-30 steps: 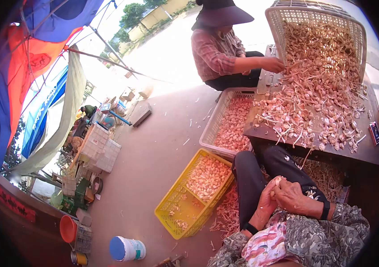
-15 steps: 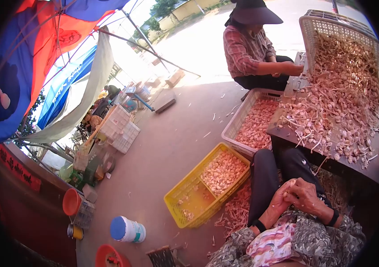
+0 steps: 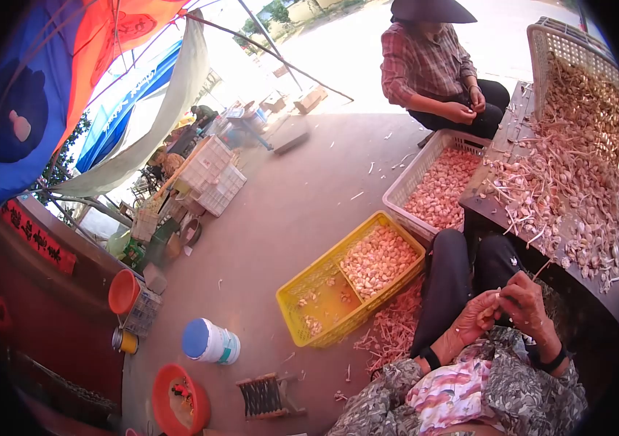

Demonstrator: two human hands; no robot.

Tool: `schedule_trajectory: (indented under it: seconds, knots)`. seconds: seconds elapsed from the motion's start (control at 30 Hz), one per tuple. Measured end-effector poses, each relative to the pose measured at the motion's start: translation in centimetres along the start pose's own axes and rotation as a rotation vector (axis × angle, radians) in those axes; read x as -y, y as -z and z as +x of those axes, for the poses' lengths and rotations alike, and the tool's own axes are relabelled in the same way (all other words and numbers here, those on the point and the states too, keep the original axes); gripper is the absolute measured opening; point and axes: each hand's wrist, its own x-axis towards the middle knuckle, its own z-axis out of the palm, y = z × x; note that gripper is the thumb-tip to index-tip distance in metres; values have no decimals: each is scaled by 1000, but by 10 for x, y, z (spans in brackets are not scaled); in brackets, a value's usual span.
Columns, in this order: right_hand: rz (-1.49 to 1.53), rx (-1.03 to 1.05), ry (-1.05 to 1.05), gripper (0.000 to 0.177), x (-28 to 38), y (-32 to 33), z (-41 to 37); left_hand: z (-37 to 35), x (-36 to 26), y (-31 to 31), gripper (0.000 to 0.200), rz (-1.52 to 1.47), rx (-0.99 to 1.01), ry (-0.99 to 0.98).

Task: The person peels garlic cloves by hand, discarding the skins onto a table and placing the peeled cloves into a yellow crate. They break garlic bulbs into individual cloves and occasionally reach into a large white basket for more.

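My left hand [image 3: 475, 318] is closed around a piece of garlic, mostly hidden by the fingers. Fingertips of my right hand [image 3: 524, 304] pinch at the same garlic, where a small whitish bit shows between the hands. Both hands are above my lap, close to the table edge. A heap of garlic bulbs [image 3: 542, 185] with dry stalks covers the table [image 3: 502, 149] at right. Left of my knees, a divided yellow crate [image 3: 308, 336] holds peeled-looking cloves [image 3: 378, 260] in one section and a few scattered pieces in the other.
A white crate [image 3: 399, 190] full of pinkish garlic stands beyond the yellow one. Across from me sits a co-worker [image 3: 433, 73], hands together. Pink skins [image 3: 395, 327] litter the floor. A lidded bucket [image 3: 211, 341], red basin [image 3: 178, 400] and small stool [image 3: 266, 397] are at lower left.
My hands have come slightly apart and my right hand has risen. The co-worker's hand has drawn back from the table to the lap. The whole view has shifted a little.
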Motion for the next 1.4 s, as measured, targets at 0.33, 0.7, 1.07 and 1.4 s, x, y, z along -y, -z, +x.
schedule_trajectory:
  seconds: [0.33,0.7,1.07,1.4]
  knots:
    - [121,-36,-88,11,2,-6,-1,-8,-3,4,17,87,10,-46]
    - [191,-133,-421,24,-51,-25,-25,-11,-10,-14,13,-47,120,-107]
    - [39,224,-363,21,-42,-32,-33,-35,-67,-3,19,-48,175,-423]
    - [-27,300,-340,20,-35,-32,-29,-125,-191,-31,17,98,141,-960]
